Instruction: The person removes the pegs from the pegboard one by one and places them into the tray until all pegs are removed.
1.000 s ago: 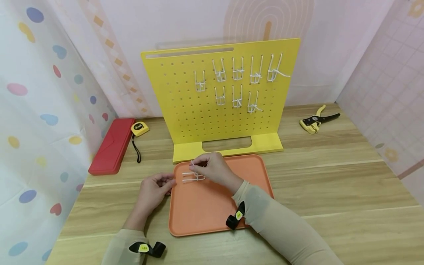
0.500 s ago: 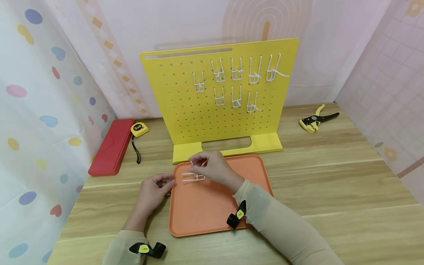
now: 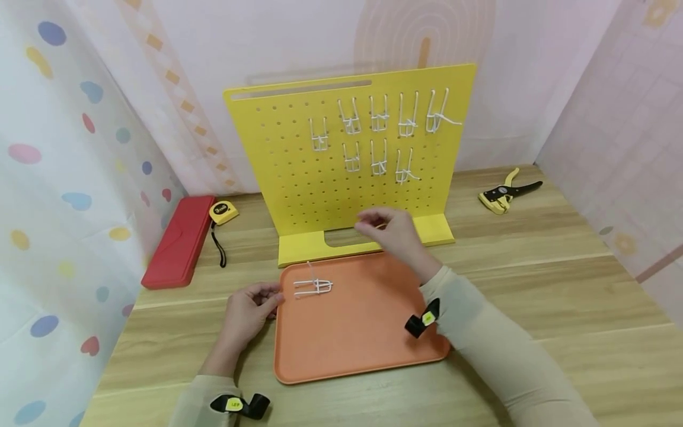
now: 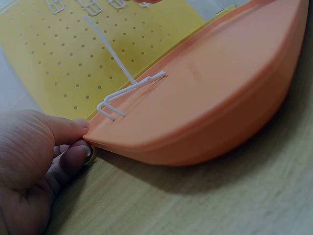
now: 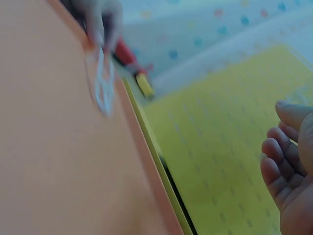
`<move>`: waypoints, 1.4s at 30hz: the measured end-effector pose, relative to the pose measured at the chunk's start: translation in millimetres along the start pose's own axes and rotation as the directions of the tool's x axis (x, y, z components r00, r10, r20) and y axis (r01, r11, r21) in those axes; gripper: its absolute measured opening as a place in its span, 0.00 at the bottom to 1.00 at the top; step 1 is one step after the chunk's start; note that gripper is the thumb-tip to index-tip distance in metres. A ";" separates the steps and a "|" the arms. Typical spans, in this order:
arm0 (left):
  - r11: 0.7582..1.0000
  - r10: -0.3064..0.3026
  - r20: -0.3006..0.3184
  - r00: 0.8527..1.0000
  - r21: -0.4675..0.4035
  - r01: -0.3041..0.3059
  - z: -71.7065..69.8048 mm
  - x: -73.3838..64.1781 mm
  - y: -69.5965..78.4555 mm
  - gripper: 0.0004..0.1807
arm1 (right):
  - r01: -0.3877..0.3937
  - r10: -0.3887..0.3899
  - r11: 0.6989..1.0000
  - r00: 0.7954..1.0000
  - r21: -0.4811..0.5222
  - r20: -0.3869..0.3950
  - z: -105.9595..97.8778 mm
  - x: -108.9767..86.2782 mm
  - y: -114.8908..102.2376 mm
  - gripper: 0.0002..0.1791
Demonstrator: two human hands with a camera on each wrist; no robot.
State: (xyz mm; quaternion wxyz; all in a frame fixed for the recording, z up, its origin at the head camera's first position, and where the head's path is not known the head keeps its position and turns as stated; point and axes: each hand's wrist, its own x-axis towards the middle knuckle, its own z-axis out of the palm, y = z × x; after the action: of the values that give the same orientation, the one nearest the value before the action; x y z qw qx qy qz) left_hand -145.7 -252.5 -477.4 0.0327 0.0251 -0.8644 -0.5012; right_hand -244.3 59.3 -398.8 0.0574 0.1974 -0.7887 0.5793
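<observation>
My left hand (image 3: 246, 314) pinches the left rim of the orange tray (image 3: 363, 332), thumb on top and fingers below in the left wrist view. A white double-prong hook (image 3: 318, 285) lies on the tray near its back left corner. From it a thin white tail (image 4: 108, 46), perhaps a cable tie, sticks up. My right hand (image 3: 399, 236) hovers over the tray's back edge, before the yellow pegboard (image 3: 299, 190). Its fingers are loosely bent, with nothing between thumb and fingers in the blurred right wrist view (image 5: 293, 152).
Several similar white hooks (image 3: 379, 121) hang on the upright pegboard. At the left lie a red case (image 3: 178, 243) and a yellow tape measure (image 3: 223, 212) with a black strap. Yellow-and-black pliers (image 3: 504, 193), perhaps a wire stripper, lie at the right.
My right hand has let go of the white tail and moved right and back, away from the hook. The hook stays on the tray. My left hand holds its place.
</observation>
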 end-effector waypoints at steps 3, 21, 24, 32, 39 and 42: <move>1.000 0.007 0.001 1.000 0.017 -0.007 -1.0 0.5 0.8 0.11 | -0.031 0.030 0.999 0.995 -0.010 -0.096 -25.9 5.5 10.2 0.13; 1.000 -0.009 0.015 1.000 0.008 0.009 -0.2 0.5 0.4 0.11 | -0.071 0.093 0.994 0.942 0.080 -0.323 -68.9 30.0 13.7 0.20; 1.000 -0.010 0.020 1.000 0.012 0.009 0.1 0.6 -0.3 0.11 | -0.058 0.087 0.994 0.940 0.096 -0.329 -69.1 32.0 14.3 0.18; 1.000 -0.010 0.015 1.000 0.011 0.010 -0.2 0.4 -3.1 0.11 | -0.008 0.049 0.993 0.936 0.116 -0.347 -70.6 36.2 17.1 0.16; 1.000 0.007 0.011 1.000 0.003 -0.007 -1.7 0.2 -3.8 0.10 | 0.019 0.041 0.986 0.938 0.168 -0.345 -70.3 36.7 11.2 0.15; 1.000 0.010 0.008 1.000 0.006 -0.010 -2.1 -0.3 -2.9 0.10 | 0.039 0.032 0.981 0.935 0.192 -0.354 -70.5 39.0 15.1 0.15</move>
State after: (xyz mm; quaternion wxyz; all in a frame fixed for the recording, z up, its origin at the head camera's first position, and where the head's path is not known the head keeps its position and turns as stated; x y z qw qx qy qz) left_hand -145.2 -255.7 -479.0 0.0314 0.0190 -0.8661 -0.4984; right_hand -295.4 119.5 -377.1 0.1802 0.0959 -0.7042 0.6801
